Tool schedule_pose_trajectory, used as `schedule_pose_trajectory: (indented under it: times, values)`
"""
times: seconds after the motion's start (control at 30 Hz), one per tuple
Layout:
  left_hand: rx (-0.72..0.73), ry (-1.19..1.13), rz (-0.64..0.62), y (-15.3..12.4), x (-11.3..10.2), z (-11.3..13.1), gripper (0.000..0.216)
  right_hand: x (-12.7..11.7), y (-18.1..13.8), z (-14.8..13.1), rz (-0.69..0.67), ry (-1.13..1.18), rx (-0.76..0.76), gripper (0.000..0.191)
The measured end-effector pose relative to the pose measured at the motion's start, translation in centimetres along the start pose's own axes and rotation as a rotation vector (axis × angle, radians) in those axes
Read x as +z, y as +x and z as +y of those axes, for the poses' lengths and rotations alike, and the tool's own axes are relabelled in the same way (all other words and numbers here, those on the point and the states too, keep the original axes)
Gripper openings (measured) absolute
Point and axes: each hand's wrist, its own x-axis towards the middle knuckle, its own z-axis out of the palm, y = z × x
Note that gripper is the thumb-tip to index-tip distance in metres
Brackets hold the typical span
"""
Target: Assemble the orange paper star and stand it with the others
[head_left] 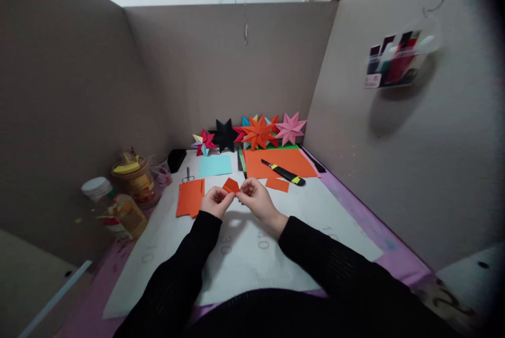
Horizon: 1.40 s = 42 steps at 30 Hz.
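Between my two hands is a small folded piece of orange paper (231,185), held above the white sheet (244,269). My left hand (216,200) pinches its lower left side, and my right hand (255,197) pinches its right corner. Fingertips of both hands nearly meet at the paper's lower edge. Left of my left hand lie orange paper pieces (189,198). A small orange rectangle (278,185) rests just beyond my right hand. Farther back, a black and yellow utility knife (284,172) lies across a large orange sheet (254,162).
Folded paper stars, among them an orange one (260,132), a black one (225,135) and a pink one (291,129), lean at the back wall. Small scissors (188,175) lie near a light blue sheet (215,165). A bottle (122,214) and a tub (136,177) stand left.
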Motion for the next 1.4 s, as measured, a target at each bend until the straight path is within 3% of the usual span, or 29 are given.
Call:
schedule_pose_trajectory:
  times: [0.13,0.27,0.63,0.77,0.9,1.4]
  values:
    - [-0.073,-0.159,-0.035,-0.2,0.1,0.6,0.047,-0.2,0.1,0.1,-0.046,0.025,0.028,0.019]
    - [-0.113,-0.137,-0.080,-0.4,-0.1,1.4,0.060,-0.3,0.1,0.2,-0.082,0.025,0.034,0.017]
    - [-0.242,-0.190,0.008,0.2,-0.6,1.4,0.054,-1.0,0.6,0.3,-0.087,0.084,0.149,0.015]
    - [-0.226,-0.173,0.004,0.1,-0.5,1.4,0.052,-0.7,0.1,0.3,-0.191,-0.070,0.119,0.015]
    - [-0.205,-0.156,-0.013,-0.1,-0.3,1.3,0.051,-0.3,-0.3,0.3,-0.189,-0.147,0.086,0.017]
    - [-0.190,-0.179,0.035,0.3,-0.7,1.1,0.053,-0.7,0.0,0.3,-0.188,-0.088,0.146,0.009]
